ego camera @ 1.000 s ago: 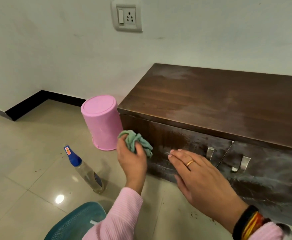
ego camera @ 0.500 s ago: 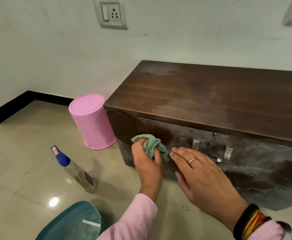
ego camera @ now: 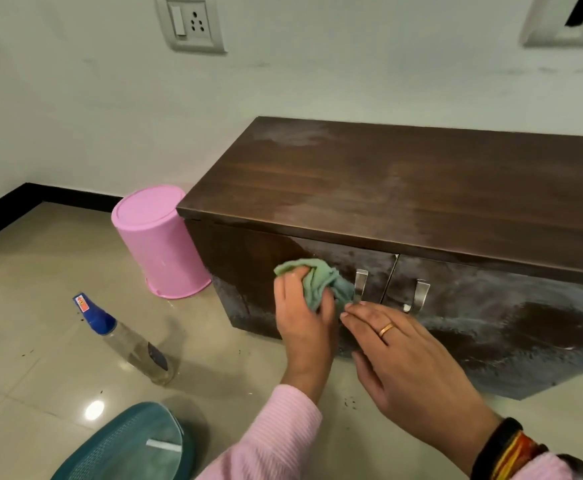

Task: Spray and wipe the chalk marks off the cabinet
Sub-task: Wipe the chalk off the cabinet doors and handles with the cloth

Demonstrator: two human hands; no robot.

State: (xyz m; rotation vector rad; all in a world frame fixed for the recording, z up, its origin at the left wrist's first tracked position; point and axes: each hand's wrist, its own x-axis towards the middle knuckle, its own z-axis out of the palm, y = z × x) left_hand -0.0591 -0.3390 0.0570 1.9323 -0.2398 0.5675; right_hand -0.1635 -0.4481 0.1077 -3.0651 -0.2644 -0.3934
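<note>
A low dark wooden cabinet [ego camera: 404, 188] stands against the wall, its two front doors smeared with whitish chalk haze. My left hand [ego camera: 304, 320] grips a bunched green cloth [ego camera: 321, 280] and presses it on the left door, just left of the metal handle [ego camera: 361, 284]. My right hand [ego camera: 404, 355], wearing a ring, lies with straight fingers on the door front below the handles, fingertips touching the cloth. A clear spray bottle [ego camera: 127, 337] with a blue cap stands on the floor to the left, apart from both hands.
An upturned pink bucket [ego camera: 158, 240] sits on the tiled floor against the cabinet's left side. A teal plastic basket [ego camera: 127, 445] with a piece of chalk in it is at the bottom left. A second handle [ego camera: 420, 294] is on the right door.
My left hand has carried the cloth rightward across the left door, from its left edge to beside the handle. The view has shifted right. My right hand has stayed on the door.
</note>
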